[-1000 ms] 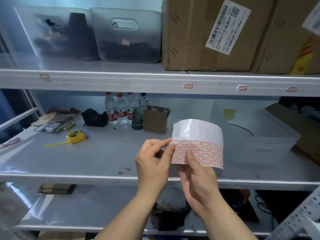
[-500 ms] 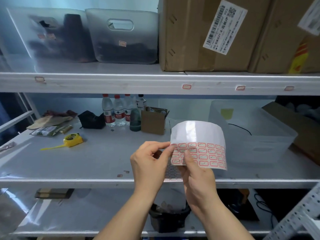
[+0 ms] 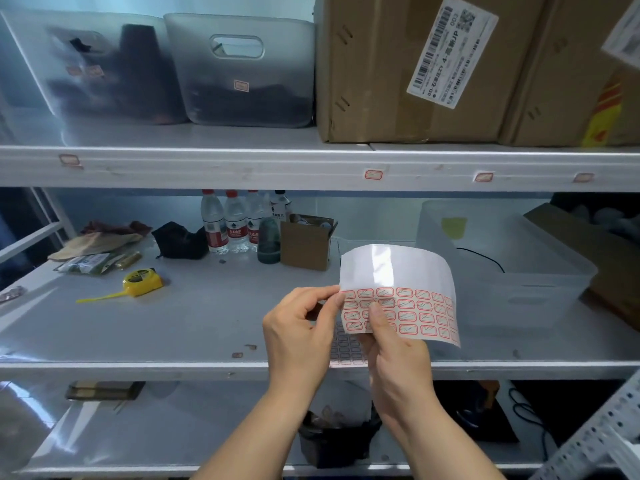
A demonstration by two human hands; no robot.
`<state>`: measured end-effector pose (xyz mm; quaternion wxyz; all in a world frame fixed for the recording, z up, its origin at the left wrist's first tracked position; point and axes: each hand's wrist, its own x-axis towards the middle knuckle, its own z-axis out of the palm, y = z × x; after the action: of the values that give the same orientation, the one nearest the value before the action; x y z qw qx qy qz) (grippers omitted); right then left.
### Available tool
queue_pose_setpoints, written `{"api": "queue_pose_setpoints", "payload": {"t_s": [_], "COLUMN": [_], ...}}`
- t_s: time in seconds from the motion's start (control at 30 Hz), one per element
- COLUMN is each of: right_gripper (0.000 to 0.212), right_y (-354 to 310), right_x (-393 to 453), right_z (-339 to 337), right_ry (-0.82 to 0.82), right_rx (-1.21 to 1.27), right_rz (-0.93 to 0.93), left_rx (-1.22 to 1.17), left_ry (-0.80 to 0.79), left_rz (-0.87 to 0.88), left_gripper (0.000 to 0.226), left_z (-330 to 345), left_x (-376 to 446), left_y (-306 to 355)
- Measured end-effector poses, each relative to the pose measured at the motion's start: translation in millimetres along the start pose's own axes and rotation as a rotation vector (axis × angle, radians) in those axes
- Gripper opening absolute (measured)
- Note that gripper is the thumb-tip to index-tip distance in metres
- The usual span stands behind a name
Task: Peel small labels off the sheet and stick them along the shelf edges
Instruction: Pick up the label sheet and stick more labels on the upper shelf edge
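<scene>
My right hand (image 3: 394, 355) holds a curled white label sheet (image 3: 398, 289) from below, thumb pressed on its rows of small red-bordered labels. My left hand (image 3: 301, 330) pinches the sheet's top-left corner of labels between thumb and forefinger. Both hands hover in front of the middle shelf's front edge (image 3: 173, 368). The upper shelf edge (image 3: 242, 171) carries stuck labels: one at the left (image 3: 68, 159), one near the middle (image 3: 373, 174) and two more to the right (image 3: 483, 177). Another label sheet (image 3: 346, 351) lies on the middle shelf behind my hands.
A yellow tape measure (image 3: 142, 280), water bottles (image 3: 235, 225), a small open carton (image 3: 306, 242) and a clear plastic bin (image 3: 505, 265) stand on the middle shelf. Grey bins (image 3: 239, 71) and cardboard boxes (image 3: 415, 67) fill the upper shelf. A perforated metal upright (image 3: 599, 434) is at lower right.
The view has shifted slightly. My left fingertips have slid up to the sheet's top-left labels and pinch there; the right hand keeps the sheet in nearly the same place.
</scene>
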<state>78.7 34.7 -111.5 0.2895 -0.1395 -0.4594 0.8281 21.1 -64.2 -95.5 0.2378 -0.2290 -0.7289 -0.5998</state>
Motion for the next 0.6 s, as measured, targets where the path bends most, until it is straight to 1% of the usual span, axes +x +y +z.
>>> {"api": "queue_pose_setpoints", "payload": {"t_s": [0.13, 0.3, 0.37, 0.5, 0.6], "right_gripper": [0.024, 0.025, 0.028, 0.045, 0.046], "right_y": [1.4, 4.5, 5.7, 7.5, 8.7], "right_x": [2.9, 5.8, 6.9, 8.0, 7.7], "right_z": [-1.3, -2.5, -3.2, -2.2, -1.4], "right_ry": [0.006, 0.000, 0.013, 0.048, 0.062], "right_rx": [-0.009, -0.030, -0.025, -0.047, -0.065], "right_rz": [-0.002, -0.009, -0.007, 0.005, 0.002], "left_rx": [0.004, -0.007, -0.007, -0.013, -0.058], "left_ry": [0.040, -0.012, -0.019, -0.011, 0.014], "left_rz": [0.024, 0.013, 0.011, 0.001, -0.025], "left_gripper": [0.009, 0.010, 0.010, 0.012, 0.013], "left_z": [-0.1, 1.8, 2.2, 2.7, 3.9], "left_x": [2.2, 4.7, 5.8, 7.2, 6.6], "left_y": [0.0, -1.8, -2.9, -5.6, -7.1]}}
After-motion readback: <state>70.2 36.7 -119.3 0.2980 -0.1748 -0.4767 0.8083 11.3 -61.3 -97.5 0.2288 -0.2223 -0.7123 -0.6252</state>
